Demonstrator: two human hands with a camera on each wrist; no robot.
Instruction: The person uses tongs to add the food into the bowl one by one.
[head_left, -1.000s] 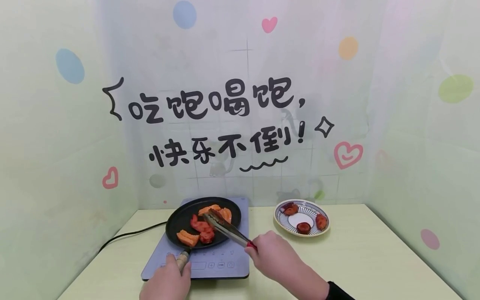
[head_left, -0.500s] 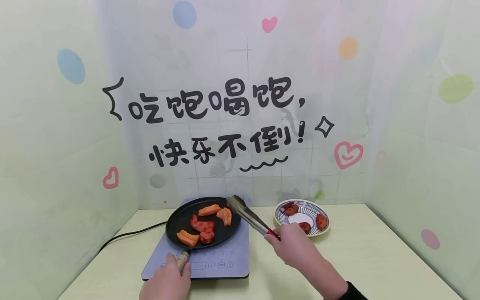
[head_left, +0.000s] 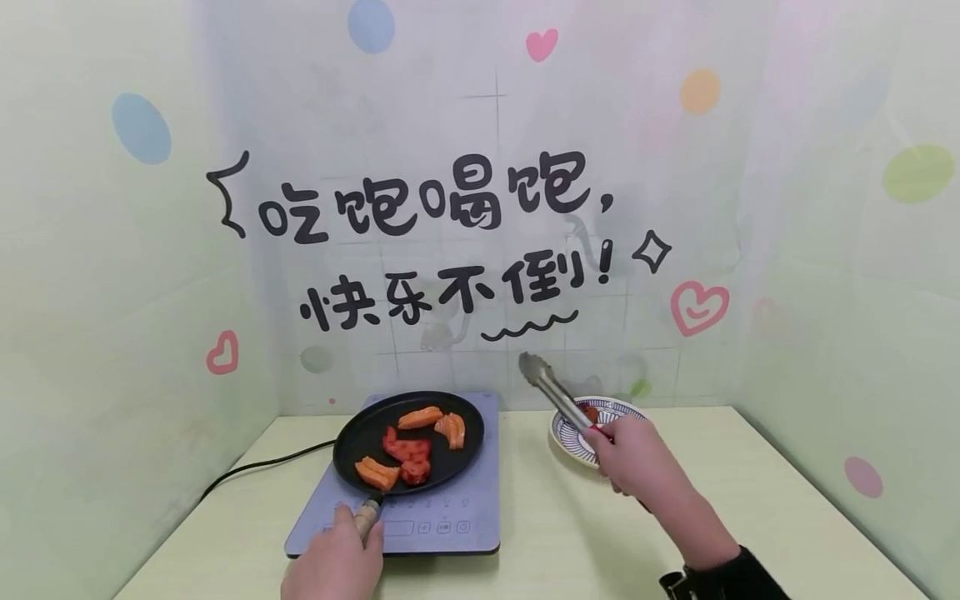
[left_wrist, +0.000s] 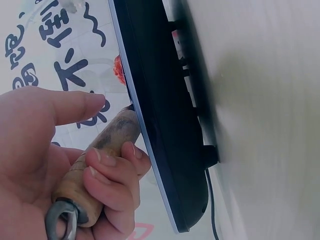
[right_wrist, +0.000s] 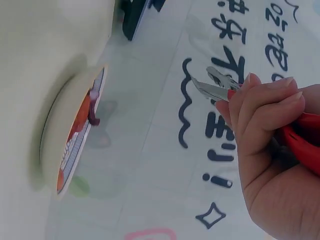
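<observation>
My left hand (head_left: 333,558) grips the wooden handle (left_wrist: 115,132) of a black frying pan (head_left: 354,446), fingers curled round it in the left wrist view. In the pan lie a red glazed piece (head_left: 408,452) that looks like a chicken wing and three orange, salmon-like pieces (head_left: 377,473). Raised over the table, my right hand (head_left: 645,462) holds metal tongs (head_left: 557,393) with red grips (right_wrist: 304,142). Nothing shows between the tips of the tongs. Behind that hand, partly hidden, is a patterned plate (head_left: 622,407) with reddish-brown food pieces (right_wrist: 82,115).
The pan rests on a bluish induction cooker (head_left: 480,517), whose black cord (head_left: 262,462) runs off to the left. A pale yellow table (head_left: 772,500) bears everything. Walls printed with dots and lettering (head_left: 442,208) close in the back and sides.
My right hand has lifted the tongs away from the food in the pan and carried them right, up in front of the plate. The left hand stays on the pan handle.
</observation>
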